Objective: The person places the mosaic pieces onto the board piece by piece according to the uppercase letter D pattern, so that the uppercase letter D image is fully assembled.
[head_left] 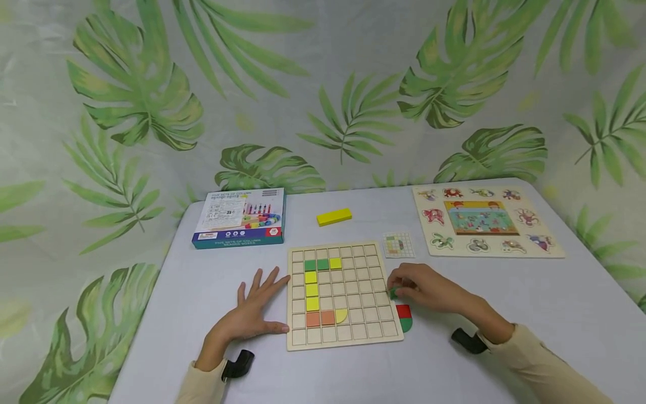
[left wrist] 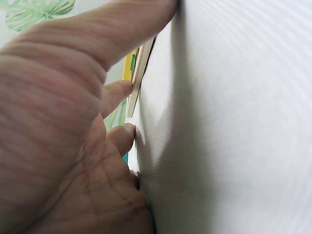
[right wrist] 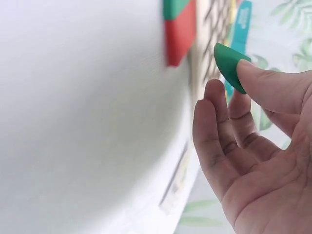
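My right hand (head_left: 423, 287) pinches a green tile with a curved edge (right wrist: 229, 66) between thumb and finger, over the right edge of the wooden grid board (head_left: 373, 286). My left hand (head_left: 251, 308) lies spread on the table, with thumb and index fingertip touching the board's left edge. Green tiles (head_left: 323, 264) and a yellow tile (head_left: 335, 262) form a row near the top. Several yellow tiles (head_left: 312, 290) run down a column to orange tiles (head_left: 320, 318) and a yellow quarter-round tile (head_left: 341, 316). Beside the board's right edge lie a red tile (head_left: 404, 311) and a green rounded tile (head_left: 406, 324).
A small pattern card (head_left: 399, 245) lies right of the board's top corner. Behind the board is a yellow block (head_left: 334, 216). A boxed toy set (head_left: 239, 219) stands at the back left, and a sea-animal puzzle board (head_left: 487, 221) at the back right.
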Action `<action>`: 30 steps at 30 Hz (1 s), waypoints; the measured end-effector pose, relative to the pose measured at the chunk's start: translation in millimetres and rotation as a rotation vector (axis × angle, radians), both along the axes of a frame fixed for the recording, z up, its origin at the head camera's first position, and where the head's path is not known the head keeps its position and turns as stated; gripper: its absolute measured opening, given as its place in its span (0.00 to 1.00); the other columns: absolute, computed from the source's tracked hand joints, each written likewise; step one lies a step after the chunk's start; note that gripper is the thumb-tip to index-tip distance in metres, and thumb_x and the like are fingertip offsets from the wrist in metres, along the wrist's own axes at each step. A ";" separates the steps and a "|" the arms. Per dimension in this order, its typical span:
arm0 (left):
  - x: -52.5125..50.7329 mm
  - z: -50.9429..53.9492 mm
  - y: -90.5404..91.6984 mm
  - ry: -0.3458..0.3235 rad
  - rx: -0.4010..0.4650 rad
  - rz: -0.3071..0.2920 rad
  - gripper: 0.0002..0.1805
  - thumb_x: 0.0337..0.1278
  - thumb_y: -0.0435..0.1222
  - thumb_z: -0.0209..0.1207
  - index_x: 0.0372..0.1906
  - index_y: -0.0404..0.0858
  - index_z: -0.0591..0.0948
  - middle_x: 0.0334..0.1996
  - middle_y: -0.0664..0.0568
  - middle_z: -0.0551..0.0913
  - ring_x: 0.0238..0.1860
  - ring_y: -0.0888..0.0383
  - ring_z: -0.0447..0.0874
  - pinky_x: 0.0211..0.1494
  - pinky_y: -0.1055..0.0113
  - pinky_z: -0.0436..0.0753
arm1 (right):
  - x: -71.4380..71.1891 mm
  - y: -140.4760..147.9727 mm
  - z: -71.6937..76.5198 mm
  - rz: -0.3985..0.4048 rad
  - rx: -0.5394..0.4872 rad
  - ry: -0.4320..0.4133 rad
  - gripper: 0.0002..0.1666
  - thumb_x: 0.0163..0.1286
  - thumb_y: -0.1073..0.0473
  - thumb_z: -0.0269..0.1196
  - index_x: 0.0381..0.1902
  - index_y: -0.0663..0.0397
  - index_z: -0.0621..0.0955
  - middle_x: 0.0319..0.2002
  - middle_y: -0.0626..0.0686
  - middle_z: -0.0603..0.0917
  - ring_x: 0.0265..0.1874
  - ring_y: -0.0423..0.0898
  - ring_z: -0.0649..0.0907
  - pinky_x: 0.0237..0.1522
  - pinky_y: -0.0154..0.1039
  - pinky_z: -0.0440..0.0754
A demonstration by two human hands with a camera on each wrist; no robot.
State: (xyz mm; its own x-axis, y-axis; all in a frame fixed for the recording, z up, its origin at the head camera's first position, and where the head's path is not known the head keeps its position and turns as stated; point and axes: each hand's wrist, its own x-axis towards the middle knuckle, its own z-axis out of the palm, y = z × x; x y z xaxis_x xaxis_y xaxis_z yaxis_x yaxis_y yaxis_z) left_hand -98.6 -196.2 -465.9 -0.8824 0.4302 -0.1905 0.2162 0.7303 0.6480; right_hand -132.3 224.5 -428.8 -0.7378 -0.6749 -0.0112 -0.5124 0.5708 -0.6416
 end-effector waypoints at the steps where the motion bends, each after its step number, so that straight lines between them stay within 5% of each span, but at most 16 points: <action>1: 0.0 0.3 -0.1 0.000 0.001 0.000 0.59 0.41 0.54 0.76 0.80 0.51 0.57 0.82 0.46 0.42 0.80 0.35 0.23 0.71 0.31 0.20 | -0.7 -2.9 1.3 0.002 -0.011 -0.009 0.09 0.69 0.65 0.64 0.45 0.48 0.83 0.40 0.42 0.84 0.38 0.35 0.79 0.42 0.32 0.81; 19: 0.9 3.0 0.8 0.000 0.004 0.006 0.58 0.42 0.53 0.76 0.79 0.50 0.58 0.82 0.45 0.42 0.80 0.35 0.23 0.71 0.31 0.20 | -0.8 -70.6 3.9 0.056 -0.045 -0.076 0.05 0.72 0.58 0.64 0.39 0.54 0.81 0.34 0.43 0.83 0.33 0.36 0.77 0.38 0.32 0.79; 30: 0.7 2.3 1.1 -0.006 0.000 0.011 0.59 0.41 0.53 0.76 0.80 0.51 0.58 0.82 0.46 0.42 0.80 0.36 0.22 0.71 0.32 0.19 | 4.3 -90.7 -3.4 -0.077 0.104 0.034 0.04 0.69 0.61 0.66 0.36 0.48 0.80 0.28 0.39 0.76 0.29 0.37 0.73 0.31 0.31 0.74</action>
State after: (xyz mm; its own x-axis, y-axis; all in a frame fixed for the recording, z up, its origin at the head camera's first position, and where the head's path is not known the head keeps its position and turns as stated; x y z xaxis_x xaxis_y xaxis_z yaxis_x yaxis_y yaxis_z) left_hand -97.9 -195.1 -463.7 -0.8860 0.4205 -0.1956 0.2043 0.7326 0.6493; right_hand -128.0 133.7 -432.2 -0.7884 -0.6129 -0.0522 -0.4849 0.6715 -0.5603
